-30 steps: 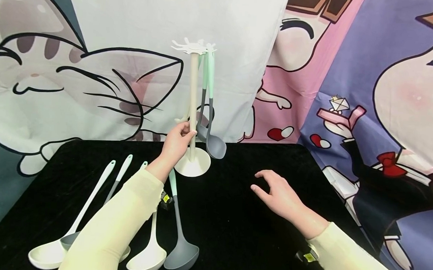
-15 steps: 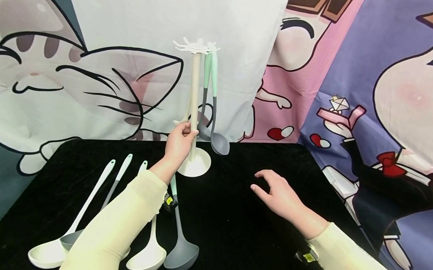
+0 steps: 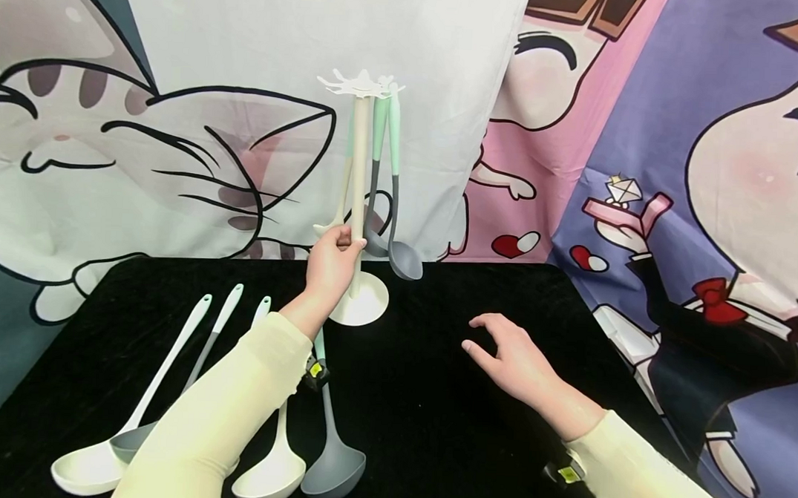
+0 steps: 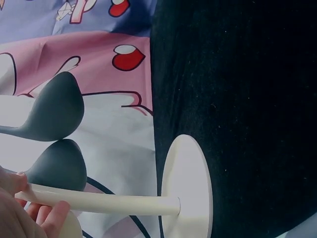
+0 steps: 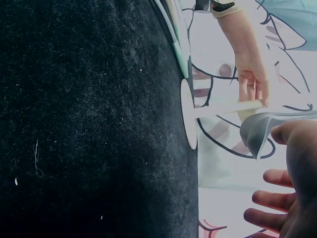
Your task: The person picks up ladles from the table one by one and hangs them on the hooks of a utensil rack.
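Tabletop [image 3: 431,421] — matte black | backdrop [image 3: 448,50] — cartoon-printed | left hand [image 3: 329,268] grips stand [image 3: 358,173]

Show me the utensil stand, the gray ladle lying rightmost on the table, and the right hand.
Utensil stand [image 3: 359,165], head view: upright pole.
Gray ladle [image 3: 333,470], head view: bowl.
Right hand [image 3: 513,359], head view: back.

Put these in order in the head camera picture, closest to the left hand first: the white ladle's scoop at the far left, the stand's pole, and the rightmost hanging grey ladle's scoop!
1. Stand's pole: gripped by the left hand.
2. Hanging grey ladle's scoop: just right of the pole.
3. White ladle's scoop: lower left, on the black tabletop.
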A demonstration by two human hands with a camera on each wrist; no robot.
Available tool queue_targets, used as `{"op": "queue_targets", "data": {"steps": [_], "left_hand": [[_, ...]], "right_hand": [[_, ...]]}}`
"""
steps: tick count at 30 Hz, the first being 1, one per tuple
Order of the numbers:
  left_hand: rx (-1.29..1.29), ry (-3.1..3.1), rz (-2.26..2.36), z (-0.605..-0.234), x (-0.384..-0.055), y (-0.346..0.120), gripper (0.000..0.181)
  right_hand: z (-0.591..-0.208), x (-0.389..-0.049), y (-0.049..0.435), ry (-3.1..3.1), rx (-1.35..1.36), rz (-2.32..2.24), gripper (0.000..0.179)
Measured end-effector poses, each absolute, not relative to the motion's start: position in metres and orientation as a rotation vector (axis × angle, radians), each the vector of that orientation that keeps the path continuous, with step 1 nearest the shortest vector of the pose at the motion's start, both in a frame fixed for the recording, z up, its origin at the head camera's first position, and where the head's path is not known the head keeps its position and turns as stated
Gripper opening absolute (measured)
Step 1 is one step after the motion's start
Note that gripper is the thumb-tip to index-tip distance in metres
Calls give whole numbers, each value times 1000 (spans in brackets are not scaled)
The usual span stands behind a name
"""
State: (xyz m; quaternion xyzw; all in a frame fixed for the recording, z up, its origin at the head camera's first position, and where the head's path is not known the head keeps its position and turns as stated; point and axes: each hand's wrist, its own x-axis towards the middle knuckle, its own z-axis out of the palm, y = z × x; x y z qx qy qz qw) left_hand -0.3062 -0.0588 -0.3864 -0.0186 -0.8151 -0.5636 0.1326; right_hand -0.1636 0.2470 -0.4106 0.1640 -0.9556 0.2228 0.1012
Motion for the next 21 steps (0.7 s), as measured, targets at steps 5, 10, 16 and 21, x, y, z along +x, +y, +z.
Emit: {"op": "queue_targets", "data": {"steps": [5,10,16,21], "left_hand": [[-39,-2375,-1624,-385,-306,-57,31],[-36,-2390,-1608,-383,-305,-57,29],[-53,-2404,-1609,-381,-305,-56,30],[-68,-2407,-1634,-381,-304,-56,33]], "right_hand": [[-411,-163,246,-2820,479,664,46],[-411,-162,246,-2819,479,668,45],[-412,-162,246,-2829,475,670,44],[-414,-161,246,-2841,474,666,47]]}}
